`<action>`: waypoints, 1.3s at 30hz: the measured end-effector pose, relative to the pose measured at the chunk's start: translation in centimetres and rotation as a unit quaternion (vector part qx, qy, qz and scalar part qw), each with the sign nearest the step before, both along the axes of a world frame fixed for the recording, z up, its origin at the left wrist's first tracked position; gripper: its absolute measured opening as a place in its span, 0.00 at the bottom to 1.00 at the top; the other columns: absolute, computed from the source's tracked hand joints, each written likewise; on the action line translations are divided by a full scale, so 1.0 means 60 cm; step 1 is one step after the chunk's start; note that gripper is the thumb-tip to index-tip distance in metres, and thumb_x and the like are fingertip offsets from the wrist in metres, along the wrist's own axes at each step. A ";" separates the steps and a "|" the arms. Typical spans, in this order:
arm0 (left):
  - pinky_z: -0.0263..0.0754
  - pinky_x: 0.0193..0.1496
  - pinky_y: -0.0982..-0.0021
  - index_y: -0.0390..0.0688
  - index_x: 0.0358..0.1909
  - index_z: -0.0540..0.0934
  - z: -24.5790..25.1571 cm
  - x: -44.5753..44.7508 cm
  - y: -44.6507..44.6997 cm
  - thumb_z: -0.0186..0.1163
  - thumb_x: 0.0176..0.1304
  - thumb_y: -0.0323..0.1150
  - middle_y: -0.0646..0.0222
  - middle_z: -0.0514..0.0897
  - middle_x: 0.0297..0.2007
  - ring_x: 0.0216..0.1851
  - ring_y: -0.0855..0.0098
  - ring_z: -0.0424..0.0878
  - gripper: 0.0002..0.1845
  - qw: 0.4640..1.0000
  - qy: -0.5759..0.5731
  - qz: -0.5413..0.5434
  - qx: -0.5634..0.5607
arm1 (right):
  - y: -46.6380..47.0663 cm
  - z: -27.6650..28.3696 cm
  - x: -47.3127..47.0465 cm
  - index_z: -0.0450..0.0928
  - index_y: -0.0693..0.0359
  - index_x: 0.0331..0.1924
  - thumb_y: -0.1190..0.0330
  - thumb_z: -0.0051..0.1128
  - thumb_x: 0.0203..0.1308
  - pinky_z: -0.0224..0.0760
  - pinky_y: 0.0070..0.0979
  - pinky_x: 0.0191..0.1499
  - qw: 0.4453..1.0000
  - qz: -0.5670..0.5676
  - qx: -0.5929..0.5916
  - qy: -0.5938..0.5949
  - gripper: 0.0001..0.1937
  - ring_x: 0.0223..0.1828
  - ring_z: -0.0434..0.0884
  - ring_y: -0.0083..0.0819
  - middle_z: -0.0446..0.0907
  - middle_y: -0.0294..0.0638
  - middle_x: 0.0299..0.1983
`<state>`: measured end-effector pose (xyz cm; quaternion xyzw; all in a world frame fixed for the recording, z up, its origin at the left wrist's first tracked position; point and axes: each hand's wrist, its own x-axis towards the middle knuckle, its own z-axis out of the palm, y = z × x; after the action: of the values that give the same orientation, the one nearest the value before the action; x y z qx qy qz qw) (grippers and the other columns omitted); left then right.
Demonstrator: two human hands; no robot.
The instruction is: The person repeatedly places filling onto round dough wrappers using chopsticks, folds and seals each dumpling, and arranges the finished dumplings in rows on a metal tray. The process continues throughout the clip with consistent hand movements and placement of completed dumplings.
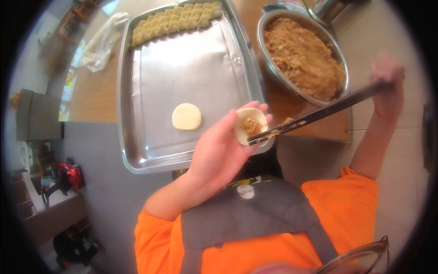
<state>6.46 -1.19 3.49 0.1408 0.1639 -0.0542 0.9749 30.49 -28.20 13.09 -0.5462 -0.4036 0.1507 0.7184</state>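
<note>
My left hand (222,150) is palm up over the near right corner of a metal tray (122,102), with a round dough wrapper (240,137) resting on its fingers. A small lump of minced filling (250,126) lies on the wrapper. Long dark chopsticks (328,110), smeared with filling, are gripped at their far end by my right hand (388,82), which is blurred; their tips touch the wrapper. Another pale wrapper stack or disc (186,116) lies on the tray. Rows of folded dumplings (176,20) fill the tray's far end.
A metal bowl (261,42) heaped with minced filling (303,58) stands on the wooden table (95,97), right of the tray. A clear plastic bag (102,44) lies left of it. A metal container (326,10) is behind the bowl. A red bag (72,174) sits farther off at left.
</note>
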 end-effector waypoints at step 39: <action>0.54 0.76 0.58 0.32 0.70 0.63 0.006 -0.003 -0.030 0.39 0.79 0.51 0.52 0.66 0.70 0.73 0.58 0.63 0.32 0.995 -0.069 -0.062 -0.022 | 0.116 -0.170 -0.256 0.86 0.43 0.34 0.65 0.73 0.45 0.67 0.49 0.67 0.804 -0.256 -0.091 -0.530 0.10 0.55 0.74 0.36 0.81 0.31 0.43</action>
<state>6.30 -3.00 3.87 0.1327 0.0859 -0.1086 0.9814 15.10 -21.21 2.88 -0.6875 -0.5515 -0.3150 0.3520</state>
